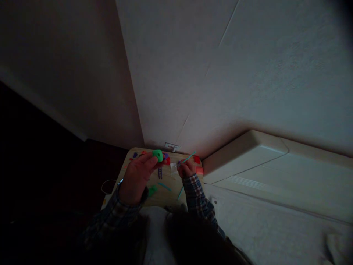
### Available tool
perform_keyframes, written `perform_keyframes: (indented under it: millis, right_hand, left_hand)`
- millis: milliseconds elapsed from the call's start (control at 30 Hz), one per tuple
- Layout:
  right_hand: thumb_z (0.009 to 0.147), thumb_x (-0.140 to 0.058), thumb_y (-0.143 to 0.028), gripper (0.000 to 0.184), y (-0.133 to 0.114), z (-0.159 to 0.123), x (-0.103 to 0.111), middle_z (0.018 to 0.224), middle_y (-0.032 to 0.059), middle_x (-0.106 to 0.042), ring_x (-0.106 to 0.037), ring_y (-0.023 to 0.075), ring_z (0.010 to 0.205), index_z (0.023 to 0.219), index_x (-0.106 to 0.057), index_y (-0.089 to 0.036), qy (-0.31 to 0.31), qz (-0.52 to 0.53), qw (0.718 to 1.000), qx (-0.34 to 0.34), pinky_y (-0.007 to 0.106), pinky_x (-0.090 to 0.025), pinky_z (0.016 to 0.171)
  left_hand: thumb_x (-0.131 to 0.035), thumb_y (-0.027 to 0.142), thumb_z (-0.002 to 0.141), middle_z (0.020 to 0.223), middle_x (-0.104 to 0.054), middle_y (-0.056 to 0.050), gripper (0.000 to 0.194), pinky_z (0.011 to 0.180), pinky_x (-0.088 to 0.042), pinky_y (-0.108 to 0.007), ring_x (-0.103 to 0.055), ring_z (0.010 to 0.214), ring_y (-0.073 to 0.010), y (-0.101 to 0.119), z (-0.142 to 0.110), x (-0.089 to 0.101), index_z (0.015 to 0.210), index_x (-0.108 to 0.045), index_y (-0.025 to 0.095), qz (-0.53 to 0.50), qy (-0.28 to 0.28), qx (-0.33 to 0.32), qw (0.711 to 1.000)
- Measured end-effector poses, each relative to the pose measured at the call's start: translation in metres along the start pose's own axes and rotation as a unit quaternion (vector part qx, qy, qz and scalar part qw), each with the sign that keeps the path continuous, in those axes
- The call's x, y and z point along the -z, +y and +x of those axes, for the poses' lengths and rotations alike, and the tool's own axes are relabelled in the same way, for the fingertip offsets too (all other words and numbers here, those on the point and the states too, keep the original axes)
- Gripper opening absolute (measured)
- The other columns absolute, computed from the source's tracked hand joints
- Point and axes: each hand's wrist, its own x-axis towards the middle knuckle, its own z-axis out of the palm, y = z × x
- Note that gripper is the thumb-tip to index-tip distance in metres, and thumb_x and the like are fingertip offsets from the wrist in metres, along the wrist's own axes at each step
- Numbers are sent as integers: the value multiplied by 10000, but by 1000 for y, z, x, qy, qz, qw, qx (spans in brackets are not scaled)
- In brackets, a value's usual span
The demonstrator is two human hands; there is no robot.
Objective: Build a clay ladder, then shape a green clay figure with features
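Between the fingertips of my left hand (137, 179) is a small green block (158, 155) with a dark hole in it, raised above the table. My right hand (186, 170) is closed round a thin teal stick (189, 157) that points up and to the right. A whitish, see-through scrap (173, 167) is beside the right fingers; whether they touch it I cannot tell. Below the hands a green piece (152, 190), a teal stick (164, 186) and a purple ladder-shaped piece (160, 173) lie on the wooden table (168, 198).
Red pieces (196, 159) lie near the table's right edge, with small coloured pieces (135, 155) at the back left. A wall socket (172, 146) sits just behind the table. To the right stands a pale headboard (264, 162) with a bed (256, 217). The room is dim.
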Motion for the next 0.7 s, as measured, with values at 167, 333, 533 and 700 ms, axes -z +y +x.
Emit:
perform_keyframes:
  millis: [167,333,533,700]
  right_hand:
    - [877,-441,-447,227,-9,13,6,635,-34,-585,-441,63,356,862,-460,-221,15,131,991,-8,203,-342,336]
    - [812,-514,-471,261,-47,9,3,585,-33,-582,-463,70,349,767,-507,-214,2,199,980,14,200,-338,321]
    - [811,-514,-493,304,-55,6,5,577,-18,-608,-496,84,389,757,-566,-198,-43,140,989,-8,221,-400,378]
    - [861,-534,-402,288,2,7,3,608,-11,-595,-517,83,475,746,-595,-145,-38,-37,982,-182,226,-454,471]
  left_hand:
    - [-755,394,639,763,-715,-28,221,806,-524,-278,-664,820,-204,0,-2,-1,758,-730,209,63,0,10,998]
    - [-760,424,630,848,-729,-36,262,817,-522,-266,-661,848,-206,-2,-1,2,773,-730,206,57,3,7,998]
    - [-764,393,617,793,-722,-37,234,792,-525,-268,-658,846,-214,-1,-1,0,748,-723,203,58,21,13,998]
    - [-744,401,645,745,-705,-29,212,792,-519,-273,-657,833,-209,-2,-1,2,731,-711,210,66,6,3,998]
